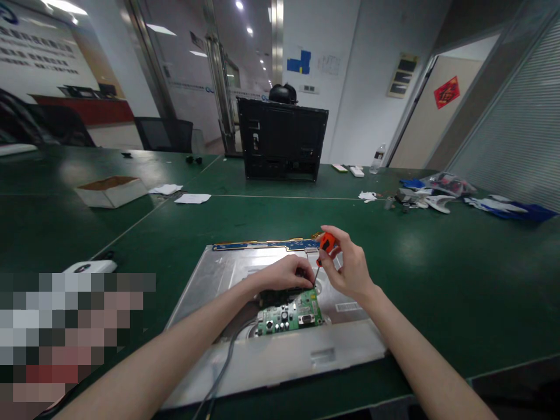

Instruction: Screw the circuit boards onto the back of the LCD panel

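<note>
right hand (347,265) is gripping a small screwdriver (322,249) w/ an orange handle, fingers closed round the handle, shaft angling down-left w/ the tip sitting at the top edge of the green circuit board (291,314). left hand (283,274) is resting palm-down just beside the tip, fingers curled over the upper part of the board & pressing on it; can't tell if it's pinching anything underneath. board is lying in the middle of a silver metal panel (219,274), the back of a flat screen lying face down on the green table (437,280), near the front edge. a grey cable (223,364) is running from the board area toward the viewer. a blue & gold strip (258,245) is lying along the panel's far edge. further back: 1 black monitor housing (282,138) standing upright, 1 open cardboard box (111,191) to the left, paper scraps (192,198) near it, a water bottle (378,158) & a heap of blue/white bits (437,195) to the right.
</note>
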`<state>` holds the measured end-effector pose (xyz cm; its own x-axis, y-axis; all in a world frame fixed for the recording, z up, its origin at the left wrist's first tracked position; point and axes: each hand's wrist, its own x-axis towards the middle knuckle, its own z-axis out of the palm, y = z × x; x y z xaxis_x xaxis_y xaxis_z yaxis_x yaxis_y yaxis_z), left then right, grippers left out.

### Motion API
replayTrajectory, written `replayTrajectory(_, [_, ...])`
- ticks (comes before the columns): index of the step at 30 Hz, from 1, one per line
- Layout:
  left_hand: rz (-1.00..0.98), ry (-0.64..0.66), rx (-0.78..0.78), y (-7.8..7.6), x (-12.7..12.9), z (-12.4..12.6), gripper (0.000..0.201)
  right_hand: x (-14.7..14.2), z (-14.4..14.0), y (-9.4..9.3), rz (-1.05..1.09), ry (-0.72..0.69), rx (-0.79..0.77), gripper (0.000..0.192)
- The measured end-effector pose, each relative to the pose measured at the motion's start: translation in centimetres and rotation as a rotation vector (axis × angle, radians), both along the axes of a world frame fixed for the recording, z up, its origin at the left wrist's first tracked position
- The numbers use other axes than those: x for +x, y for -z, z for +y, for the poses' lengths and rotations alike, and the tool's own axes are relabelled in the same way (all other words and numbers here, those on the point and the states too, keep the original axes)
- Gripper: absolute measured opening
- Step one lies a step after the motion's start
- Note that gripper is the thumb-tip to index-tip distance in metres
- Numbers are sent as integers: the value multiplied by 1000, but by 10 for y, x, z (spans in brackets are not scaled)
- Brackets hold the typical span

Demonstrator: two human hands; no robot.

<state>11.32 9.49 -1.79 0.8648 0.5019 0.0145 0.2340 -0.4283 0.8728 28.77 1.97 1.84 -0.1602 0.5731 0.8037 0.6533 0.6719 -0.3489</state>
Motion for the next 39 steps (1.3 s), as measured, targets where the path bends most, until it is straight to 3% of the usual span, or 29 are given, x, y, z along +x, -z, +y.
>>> replayTrajectory(11, [-14, 0, 69, -2, 0, -1, 2, -1, 3, -1, -37, 13, 56, 47])
replayTrajectory(30, [-15, 16, 49, 2, 0, 1, 5, -2, -1, -4, -76, -1, 85, 51])
replayTrajectory(39, [38, 12, 88, -3, 1, 1, 6, -2, 4, 3, -42, 77, 90, 43])
